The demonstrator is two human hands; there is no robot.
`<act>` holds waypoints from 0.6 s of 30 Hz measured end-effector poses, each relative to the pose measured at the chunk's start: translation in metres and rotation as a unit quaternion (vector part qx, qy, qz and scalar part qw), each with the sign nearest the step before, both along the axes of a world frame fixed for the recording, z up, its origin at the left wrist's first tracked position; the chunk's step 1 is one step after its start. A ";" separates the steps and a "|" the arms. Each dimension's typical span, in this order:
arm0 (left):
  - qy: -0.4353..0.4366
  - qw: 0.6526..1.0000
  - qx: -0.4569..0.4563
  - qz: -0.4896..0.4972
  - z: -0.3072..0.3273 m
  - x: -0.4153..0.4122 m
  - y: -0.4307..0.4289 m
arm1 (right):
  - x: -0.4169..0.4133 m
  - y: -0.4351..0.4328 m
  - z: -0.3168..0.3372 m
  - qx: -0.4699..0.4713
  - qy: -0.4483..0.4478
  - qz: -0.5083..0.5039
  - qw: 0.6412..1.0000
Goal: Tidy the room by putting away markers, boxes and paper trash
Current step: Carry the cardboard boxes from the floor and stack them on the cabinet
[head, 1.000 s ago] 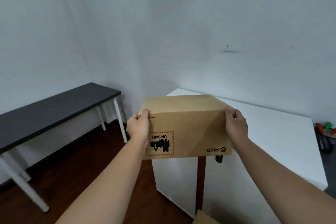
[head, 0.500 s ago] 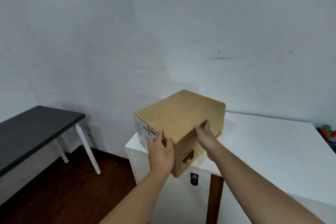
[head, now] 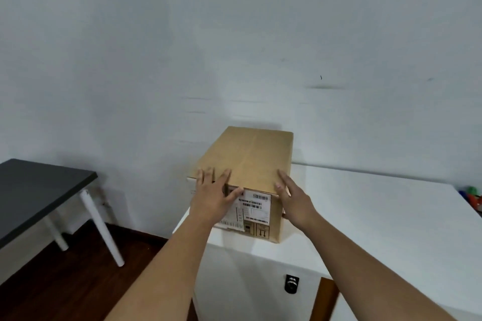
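The cardboard box (head: 250,161) sits on the left front corner of the white cabinet (head: 378,216), its long axis running from the cabinet's front edge toward its back. Both hands are at the near end: the left hand (head: 212,198) lies flat over the top edge, and the right hand (head: 294,200) rests open, fingers straight, against the right corner. Any push would likely go lengthwise, deeper onto the cabinet
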State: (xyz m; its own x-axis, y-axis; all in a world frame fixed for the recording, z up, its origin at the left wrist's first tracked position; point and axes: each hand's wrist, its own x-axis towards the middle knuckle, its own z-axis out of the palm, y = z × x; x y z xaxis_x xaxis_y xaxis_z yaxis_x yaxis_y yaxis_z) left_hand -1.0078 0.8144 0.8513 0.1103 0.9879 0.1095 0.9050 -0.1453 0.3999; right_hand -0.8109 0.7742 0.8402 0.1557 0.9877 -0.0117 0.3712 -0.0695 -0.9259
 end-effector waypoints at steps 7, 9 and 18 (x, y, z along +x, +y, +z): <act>0.028 0.998 -0.051 -0.008 0.008 0.011 0.051 | 0.001 0.051 0.009 -0.025 0.023 -0.038 0.999; 0.041 0.997 -0.061 -0.014 0.010 0.013 0.062 | 0.000 0.061 0.009 -0.029 0.027 -0.049 0.998; 0.065 0.997 -0.001 0.027 0.014 0.020 0.048 | -0.010 0.043 0.012 0.005 -0.031 -0.068 0.997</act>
State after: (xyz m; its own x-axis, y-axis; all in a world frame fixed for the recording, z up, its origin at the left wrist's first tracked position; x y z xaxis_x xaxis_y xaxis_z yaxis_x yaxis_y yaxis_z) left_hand -0.9874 0.8620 0.8655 0.0695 0.9929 0.0966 0.9560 -0.0939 0.2779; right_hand -0.8208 0.8176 0.8521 0.2886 0.9574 0.0122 0.4157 -0.1138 -0.9024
